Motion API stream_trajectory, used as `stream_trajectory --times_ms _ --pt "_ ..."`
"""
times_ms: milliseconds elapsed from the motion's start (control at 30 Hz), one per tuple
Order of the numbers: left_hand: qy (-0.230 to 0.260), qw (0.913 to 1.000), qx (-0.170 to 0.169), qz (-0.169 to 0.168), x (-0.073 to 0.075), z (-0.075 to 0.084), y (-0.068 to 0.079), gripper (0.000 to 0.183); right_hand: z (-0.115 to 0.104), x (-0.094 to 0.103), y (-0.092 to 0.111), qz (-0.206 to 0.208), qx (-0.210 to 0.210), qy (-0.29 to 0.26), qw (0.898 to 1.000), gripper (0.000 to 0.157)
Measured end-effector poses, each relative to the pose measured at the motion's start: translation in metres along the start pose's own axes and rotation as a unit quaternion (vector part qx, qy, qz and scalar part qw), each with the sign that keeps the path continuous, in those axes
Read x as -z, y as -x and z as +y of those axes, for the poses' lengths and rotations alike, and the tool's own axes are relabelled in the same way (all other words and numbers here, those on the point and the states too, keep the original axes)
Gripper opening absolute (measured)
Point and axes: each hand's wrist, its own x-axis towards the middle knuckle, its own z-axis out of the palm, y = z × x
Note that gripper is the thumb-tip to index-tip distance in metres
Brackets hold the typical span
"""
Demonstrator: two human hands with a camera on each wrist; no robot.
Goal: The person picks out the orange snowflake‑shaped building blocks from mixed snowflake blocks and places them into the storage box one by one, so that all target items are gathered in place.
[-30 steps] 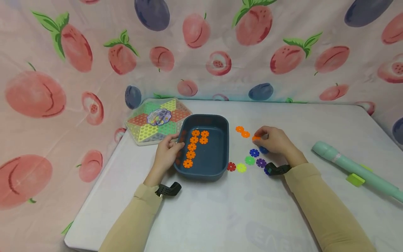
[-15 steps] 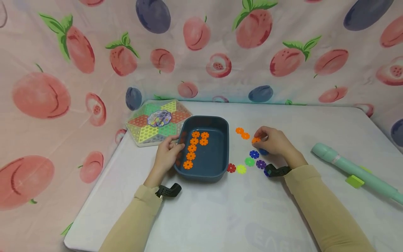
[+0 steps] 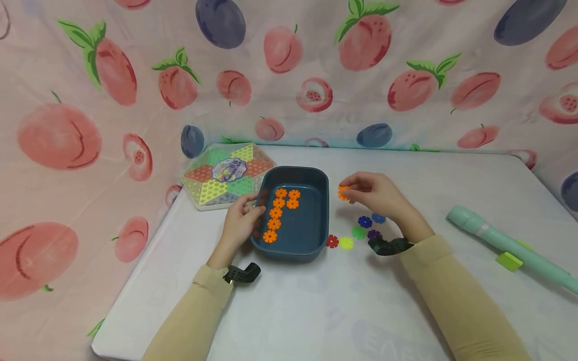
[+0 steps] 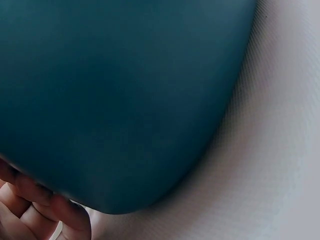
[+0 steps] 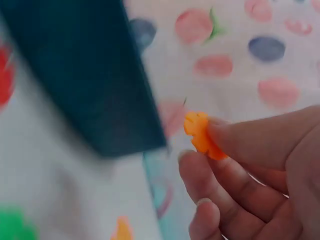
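Note:
My right hand pinches an orange snowflake building disc between thumb and fingers, just right of a dark blue plastic basin. My left hand holds the basin's left side, thumb at the rim and fingers against the outer wall, as the left wrist view also shows. Several orange snowflake discs lie inside the basin, toward its left half. Below my right hand on the table lie a red disc, a yellow disc, a green disc and a few blue and purple ones.
A hexagonal Chinese checkers board lies behind and left of the basin. On the right is a pale green tube-shaped thing with a bright green block beside it. A peach-printed cloth hangs behind the white table.
My right hand has lifted from the table with an orange disc and moved left toward the basin, uncovering a blue disc. The left hand stays on the basin.

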Motion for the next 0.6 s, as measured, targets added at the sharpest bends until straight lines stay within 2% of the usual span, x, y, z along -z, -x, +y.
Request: stream_trajectory --times_ms 167,367,467,600 --pt "0.003 0.9999 0.008 0.008 0.001 -0.002 0.001 0.046 -0.033 -0.014 -0.016 -0.039 0.022 -0.016 0.999 0.027" --pt "0.009 0.9999 0.009 0.001 -0.001 -0.003 0.001 0.047 -0.049 -0.032 -0.045 -0.082 0.031 0.008 0.996 0.018" --pt "0.010 0.9999 0.008 0.003 -0.001 -0.002 0.000 0.046 -0.054 -0.044 -0.058 -0.122 0.043 0.026 0.991 0.018" --pt "0.009 0.9999 0.005 0.004 0.000 -0.001 -0.001 0.045 -0.062 -0.060 -0.071 -0.186 0.058 0.063 0.979 0.014"
